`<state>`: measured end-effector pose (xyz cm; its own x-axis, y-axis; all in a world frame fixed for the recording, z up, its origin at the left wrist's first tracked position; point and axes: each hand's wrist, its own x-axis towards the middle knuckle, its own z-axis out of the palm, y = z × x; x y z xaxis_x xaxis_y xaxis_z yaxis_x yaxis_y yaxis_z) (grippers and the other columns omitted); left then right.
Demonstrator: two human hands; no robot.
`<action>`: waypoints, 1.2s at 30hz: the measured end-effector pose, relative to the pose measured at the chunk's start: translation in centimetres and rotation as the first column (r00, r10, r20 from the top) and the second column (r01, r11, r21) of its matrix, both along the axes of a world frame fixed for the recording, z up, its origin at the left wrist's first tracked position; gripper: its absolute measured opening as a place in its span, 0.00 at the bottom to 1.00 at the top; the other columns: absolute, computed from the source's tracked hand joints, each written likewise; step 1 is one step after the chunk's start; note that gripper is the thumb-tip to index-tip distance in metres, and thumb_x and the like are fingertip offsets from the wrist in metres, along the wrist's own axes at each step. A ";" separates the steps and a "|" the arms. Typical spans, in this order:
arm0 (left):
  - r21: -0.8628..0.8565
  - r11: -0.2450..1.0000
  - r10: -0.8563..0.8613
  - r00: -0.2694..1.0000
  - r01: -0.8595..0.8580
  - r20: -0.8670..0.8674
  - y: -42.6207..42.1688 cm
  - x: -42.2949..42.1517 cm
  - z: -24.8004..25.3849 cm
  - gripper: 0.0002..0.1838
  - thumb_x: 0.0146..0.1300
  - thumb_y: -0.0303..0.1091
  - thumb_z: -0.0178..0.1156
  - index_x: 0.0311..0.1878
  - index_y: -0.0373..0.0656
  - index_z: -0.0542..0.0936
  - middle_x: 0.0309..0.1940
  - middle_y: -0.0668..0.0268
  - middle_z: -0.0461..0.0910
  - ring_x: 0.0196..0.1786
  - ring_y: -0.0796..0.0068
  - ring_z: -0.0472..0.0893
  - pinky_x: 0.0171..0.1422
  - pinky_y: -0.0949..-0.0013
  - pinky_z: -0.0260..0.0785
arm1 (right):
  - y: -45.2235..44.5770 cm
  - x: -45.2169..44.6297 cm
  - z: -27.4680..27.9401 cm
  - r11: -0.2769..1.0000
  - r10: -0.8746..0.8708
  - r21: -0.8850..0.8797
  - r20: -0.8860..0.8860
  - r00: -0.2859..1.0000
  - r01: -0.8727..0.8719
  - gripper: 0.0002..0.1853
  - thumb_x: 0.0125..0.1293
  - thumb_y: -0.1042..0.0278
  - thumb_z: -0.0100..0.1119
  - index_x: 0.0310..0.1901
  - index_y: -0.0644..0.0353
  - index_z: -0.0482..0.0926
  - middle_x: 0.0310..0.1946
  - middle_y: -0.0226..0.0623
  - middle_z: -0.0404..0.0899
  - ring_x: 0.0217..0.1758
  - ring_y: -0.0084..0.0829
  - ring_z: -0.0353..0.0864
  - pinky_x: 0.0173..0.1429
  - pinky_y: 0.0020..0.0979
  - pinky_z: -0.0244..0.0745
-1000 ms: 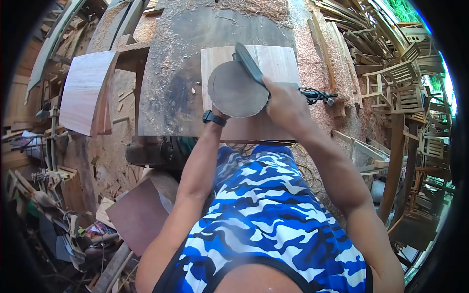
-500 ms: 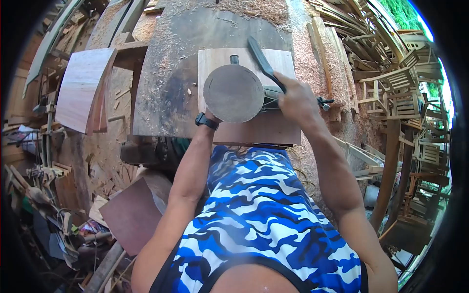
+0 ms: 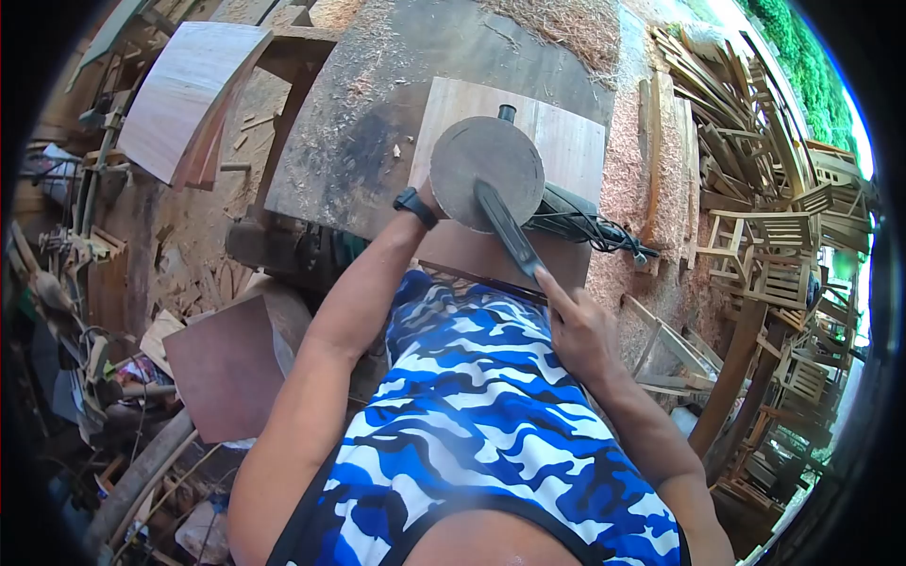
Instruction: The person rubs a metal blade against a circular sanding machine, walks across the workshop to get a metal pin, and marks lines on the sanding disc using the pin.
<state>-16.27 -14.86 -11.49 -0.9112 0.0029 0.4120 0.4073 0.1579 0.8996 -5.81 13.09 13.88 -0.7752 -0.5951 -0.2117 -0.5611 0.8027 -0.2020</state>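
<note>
A round grey disc (image 3: 472,165), apparently a sanding pad on a corded power sander (image 3: 557,212), faces up over a wooden board (image 3: 571,137). My left hand (image 3: 427,200) is at the disc's left edge, under a black wristwatch; its fingers are hidden behind the disc. My right hand (image 3: 583,325) is closed around one end of a long, dark, narrow tool (image 3: 510,231), its exact kind unclear. The tool's far end lies across the disc's lower middle.
Under the board is a dusty worktable (image 3: 340,141) strewn with shavings. Wooden panels (image 3: 189,90) stand at the left, with a brown square board (image 3: 224,368) below. Wooden chairs (image 3: 764,250) and stacked timber (image 3: 731,123) fill the right side. The sander's cable (image 3: 604,231) is bundled beside it.
My right hand has come down toward my body, bringing the tool from above the disc's right side onto its face. The view has shifted and turned slightly; my left hand stays by the disc.
</note>
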 end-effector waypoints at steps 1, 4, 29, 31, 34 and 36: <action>0.023 0.999 0.029 1.000 -0.029 -0.007 0.7 -0.1 0.3 0.35 0.66 0.39 0.74 0.75 0.46 0.74 0.70 0.60 0.79 0.69 0.64 0.79 0.76 0.54 0.72 | -1.7 -0.6 -0.2 0.999 -0.033 0.028 0.019 0.999 0.032 0.36 0.68 0.74 0.60 0.77 0.33 0.73 0.30 0.39 0.77 0.30 0.47 0.84 0.35 0.49 0.79; 0.052 0.998 0.039 0.999 -0.038 -0.012 1.3 -0.4 0.8 0.35 0.66 0.39 0.74 0.75 0.46 0.74 0.70 0.60 0.79 0.69 0.64 0.79 0.76 0.54 0.72 | -8.6 -5.5 -2.3 0.997 -0.057 -0.057 -0.080 0.995 0.052 0.36 0.69 0.74 0.55 0.78 0.35 0.70 0.33 0.47 0.81 0.35 0.54 0.86 0.41 0.53 0.82; 0.102 0.994 0.051 0.998 -0.048 -0.033 1.8 -0.2 1.3 0.36 0.66 0.39 0.74 0.75 0.47 0.74 0.70 0.60 0.79 0.70 0.64 0.79 0.76 0.54 0.71 | -2.5 0.3 0.1 0.993 -0.004 0.119 0.090 0.996 -0.007 0.39 0.64 0.75 0.60 0.77 0.37 0.72 0.31 0.46 0.79 0.27 0.52 0.84 0.37 0.52 0.82; 0.099 0.994 0.043 0.998 -0.039 -0.046 1.8 -0.5 1.7 0.36 0.66 0.39 0.75 0.75 0.47 0.74 0.71 0.60 0.79 0.70 0.64 0.79 0.76 0.54 0.71 | -6.5 -3.3 -1.4 0.994 0.086 -0.055 -0.096 0.992 -0.091 0.39 0.64 0.74 0.60 0.78 0.37 0.71 0.32 0.46 0.80 0.29 0.53 0.84 0.38 0.52 0.82; 0.107 0.994 0.044 0.998 -0.038 -0.054 1.8 -0.6 2.1 0.36 0.66 0.39 0.75 0.75 0.47 0.74 0.71 0.60 0.79 0.70 0.64 0.79 0.76 0.54 0.71 | -11.3 -7.4 -3.0 0.994 0.054 -0.095 -0.071 0.996 -0.061 0.38 0.65 0.74 0.59 0.78 0.37 0.70 0.33 0.47 0.80 0.32 0.54 0.85 0.42 0.53 0.82; 0.103 0.994 0.031 0.998 -0.026 -0.049 1.5 -0.2 2.1 0.36 0.65 0.39 0.75 0.75 0.47 0.73 0.71 0.60 0.79 0.70 0.64 0.79 0.76 0.54 0.71 | -10.5 -6.8 -3.2 0.981 0.094 -0.158 -0.116 0.989 -0.112 0.38 0.65 0.73 0.58 0.78 0.37 0.70 0.35 0.49 0.81 0.30 0.55 0.84 0.38 0.53 0.81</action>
<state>-16.50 -13.31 -9.44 -0.8885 -0.0671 0.4540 0.4488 0.0787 0.8901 -12.66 2.62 10.68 -0.7210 -0.6925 -0.0239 -0.6644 0.7007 -0.2601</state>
